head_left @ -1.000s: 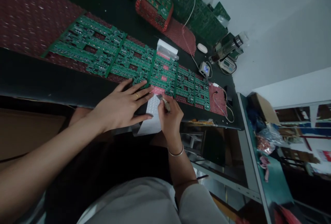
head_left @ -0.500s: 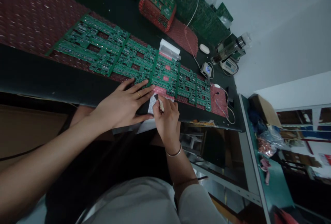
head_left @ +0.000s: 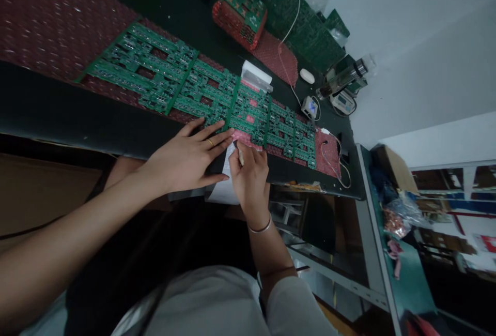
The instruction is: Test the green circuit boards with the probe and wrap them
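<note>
White printed sheet [head_left: 223, 192], more covered than a second ago: right hand [head_left: 250, 173], pinching a small tool [head_left: 241, 156] (tip mostly hidden), now nearer left hand [head_left: 188, 159], spread flat

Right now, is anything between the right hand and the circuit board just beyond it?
Only a pink strip shows between the right hand and the circuit board; the left hand has fingertips at the strip's left end.

Past the bench's [head_left: 58, 103] far edge, a pale wall [head_left: 418, 41] is dimly lit. Off the bench's right end, a green table [head_left: 416, 274] is seen, topped by a cardboard box [head_left: 397, 168].
</note>
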`<state>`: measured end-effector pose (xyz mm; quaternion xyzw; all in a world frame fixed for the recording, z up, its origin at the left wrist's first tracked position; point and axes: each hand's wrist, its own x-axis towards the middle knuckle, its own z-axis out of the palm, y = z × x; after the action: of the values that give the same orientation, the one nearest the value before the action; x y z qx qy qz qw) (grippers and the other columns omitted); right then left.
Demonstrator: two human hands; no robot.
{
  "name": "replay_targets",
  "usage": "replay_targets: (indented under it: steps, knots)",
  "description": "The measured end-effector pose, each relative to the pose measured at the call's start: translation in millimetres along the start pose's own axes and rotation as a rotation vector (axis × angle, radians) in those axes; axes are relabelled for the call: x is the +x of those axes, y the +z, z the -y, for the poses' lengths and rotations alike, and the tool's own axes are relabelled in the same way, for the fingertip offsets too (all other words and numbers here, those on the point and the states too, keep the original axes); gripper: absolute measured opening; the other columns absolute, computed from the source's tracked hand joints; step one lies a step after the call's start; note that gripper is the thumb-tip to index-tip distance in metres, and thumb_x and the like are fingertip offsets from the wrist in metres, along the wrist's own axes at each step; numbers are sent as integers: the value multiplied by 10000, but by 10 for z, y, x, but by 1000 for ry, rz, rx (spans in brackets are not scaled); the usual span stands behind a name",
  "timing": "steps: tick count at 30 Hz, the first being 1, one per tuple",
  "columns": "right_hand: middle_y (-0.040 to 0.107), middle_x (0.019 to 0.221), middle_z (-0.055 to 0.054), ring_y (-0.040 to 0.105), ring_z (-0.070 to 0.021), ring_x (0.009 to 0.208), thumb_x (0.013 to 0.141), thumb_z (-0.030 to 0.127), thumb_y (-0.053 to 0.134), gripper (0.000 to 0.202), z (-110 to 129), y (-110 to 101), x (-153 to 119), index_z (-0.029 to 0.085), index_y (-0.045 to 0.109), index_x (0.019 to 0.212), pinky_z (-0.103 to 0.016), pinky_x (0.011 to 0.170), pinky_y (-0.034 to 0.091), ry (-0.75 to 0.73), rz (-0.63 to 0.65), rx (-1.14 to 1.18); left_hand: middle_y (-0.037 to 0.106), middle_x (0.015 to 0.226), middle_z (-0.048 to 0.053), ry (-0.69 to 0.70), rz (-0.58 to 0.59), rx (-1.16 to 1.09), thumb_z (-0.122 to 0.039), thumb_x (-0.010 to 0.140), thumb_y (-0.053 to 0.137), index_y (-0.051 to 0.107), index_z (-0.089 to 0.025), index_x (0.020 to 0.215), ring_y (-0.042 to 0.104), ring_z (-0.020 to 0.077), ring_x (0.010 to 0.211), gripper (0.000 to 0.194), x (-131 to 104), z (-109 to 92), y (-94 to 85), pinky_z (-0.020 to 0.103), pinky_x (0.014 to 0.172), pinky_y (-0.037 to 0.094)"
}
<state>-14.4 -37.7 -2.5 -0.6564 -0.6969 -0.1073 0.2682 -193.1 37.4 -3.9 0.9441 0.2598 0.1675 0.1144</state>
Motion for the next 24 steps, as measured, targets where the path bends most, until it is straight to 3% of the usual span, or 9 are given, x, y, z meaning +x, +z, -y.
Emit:
replay_targets:
  steps: [4,12,16,19,24]
  knots:
    - [770,958,-95,732,-220,937,1123,225,448,273,1,0,6,171,701,1210,-406,977,532,19,50,-6,380,1725,116,12,1,32,-584,997,567,485,-150,1629,263,363,1651,770,-6,-6,-3,591,1365,136]
    - [763,971,-94,721,-215,933,1118,221,449,262,9,-1,15,178,698,1188,-398,962,541,8,32,-30,370,1734,109,25,-14,4,-565,974,606,461,-192,1653,260,384,1648,788,-10,28,51,595,1358,146]
    - [756,973,-109,722,-239,941,1118,217,442,267,29,-30,41,163,692,1191,-434,975,545,10,106,-46,356,1742,95,2,9,39,-563,1000,534,455,-154,1648,242,360,1657,771,-5,-4,14,556,1372,104]
    - [742,964,-107,712,-250,949,1103,202,474,226,43,-57,47,173,683,1183,-438,965,554,17,145,-44,359,1742,95,-14,46,21,-532,973,591,455,-203,1654,236,363,1659,769,6,-19,-9,573,1366,96]
    - [721,898,-84,677,-228,870,1091,197,475,214,62,-51,7,183,681,1148,-407,893,577,-23,62,-57,370,1738,97,-13,46,9,-512,952,639,463,-239,1654,246,378,1654,773,14,1,9,601,1355,104]
